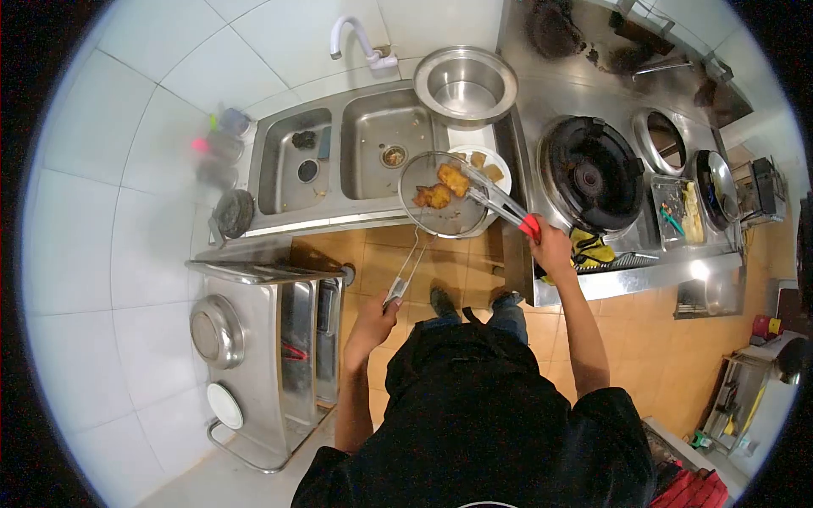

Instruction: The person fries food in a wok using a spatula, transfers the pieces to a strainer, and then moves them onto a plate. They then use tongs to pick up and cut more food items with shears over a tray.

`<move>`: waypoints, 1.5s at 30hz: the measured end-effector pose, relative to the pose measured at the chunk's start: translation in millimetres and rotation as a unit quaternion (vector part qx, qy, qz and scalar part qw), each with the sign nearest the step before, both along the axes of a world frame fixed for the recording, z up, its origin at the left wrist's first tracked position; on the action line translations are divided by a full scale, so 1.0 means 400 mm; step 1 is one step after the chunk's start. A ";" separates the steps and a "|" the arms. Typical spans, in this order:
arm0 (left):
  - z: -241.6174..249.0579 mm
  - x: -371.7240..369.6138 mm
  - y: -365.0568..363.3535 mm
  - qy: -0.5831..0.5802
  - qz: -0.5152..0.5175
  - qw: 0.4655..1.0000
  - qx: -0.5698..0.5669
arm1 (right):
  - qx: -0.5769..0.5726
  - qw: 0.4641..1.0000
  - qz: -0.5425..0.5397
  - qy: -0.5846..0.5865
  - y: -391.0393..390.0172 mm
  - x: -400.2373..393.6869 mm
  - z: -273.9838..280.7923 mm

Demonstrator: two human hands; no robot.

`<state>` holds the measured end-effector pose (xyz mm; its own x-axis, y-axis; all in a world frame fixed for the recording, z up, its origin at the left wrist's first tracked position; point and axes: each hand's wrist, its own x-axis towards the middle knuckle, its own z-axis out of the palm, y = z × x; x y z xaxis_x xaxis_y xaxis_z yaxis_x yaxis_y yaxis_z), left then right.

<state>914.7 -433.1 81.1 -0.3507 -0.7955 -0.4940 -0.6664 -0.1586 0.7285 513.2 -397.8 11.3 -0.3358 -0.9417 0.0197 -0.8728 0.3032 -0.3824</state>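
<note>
My left hand (pixel 373 326) is closed round the wire handle of a round mesh strainer (pixel 457 220). Two golden-brown fried pieces (pixel 434 197) lie in the mesh. In my right hand (pixel 554 251) is a pair of metal tongs (pixel 506 203) with red grips, its tips at the upper fried piece (pixel 453 177). Behind the strainer, partly covered by it, a white plate (pixel 504 159) carries a few light brown pieces (pixel 478 159).
A double sink (pixel 334 161) with a faucet (pixel 360 42) lies ahead. A large metal pot (pixel 464 83) stands at its right corner. To the right are a black burner (pixel 590 173) and a metal tray (pixel 680 212). A steel cart (pixel 254 339) stands at my left.
</note>
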 end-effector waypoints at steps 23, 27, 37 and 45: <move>0.023 0.005 0.003 -0.028 -0.018 0.999 0.003 | 0.162 0.892 -0.099 -0.411 -0.014 -0.004 -0.061; 0.023 0.000 0.015 -0.042 -0.009 0.999 -0.013 | 0.141 0.885 -0.100 -0.432 0.007 -0.004 -0.088; -0.038 -0.004 -0.019 -0.014 -0.009 0.987 -0.159 | 0.118 0.859 -0.131 -0.480 0.033 0.005 -0.083; 0.050 -0.054 -0.063 -0.111 -0.003 0.980 -0.167 | 0.076 0.874 -0.148 -0.457 0.042 0.002 -0.122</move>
<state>893.3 -458.2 101.1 -0.2694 -0.9241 -0.2709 -0.8149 0.0688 0.5756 514.1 -380.9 -37.5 -0.3747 -0.7795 -0.5020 -0.0985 0.5718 -0.8145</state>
